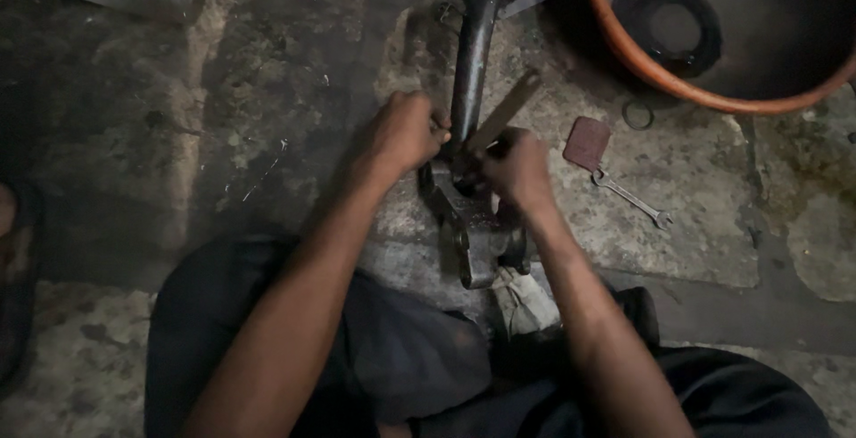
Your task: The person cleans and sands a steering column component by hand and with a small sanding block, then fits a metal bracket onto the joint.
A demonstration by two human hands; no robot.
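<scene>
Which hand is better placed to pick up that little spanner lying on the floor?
The right hand, probably. The spanner lies on the stone floor just to its right, beside a small reddish pad. The left hand grips the dark metal part on the far side.

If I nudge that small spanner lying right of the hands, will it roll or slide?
The spanner looks thin, flat metal, so it would probably slide, not roll. The floor looks rough and stained, likely making it drag. It seems light and stiff.

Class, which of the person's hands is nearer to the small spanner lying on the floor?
Right. The right hand is just left of the spanner; the left hand is farther left, beyond the dark metal part.
</scene>
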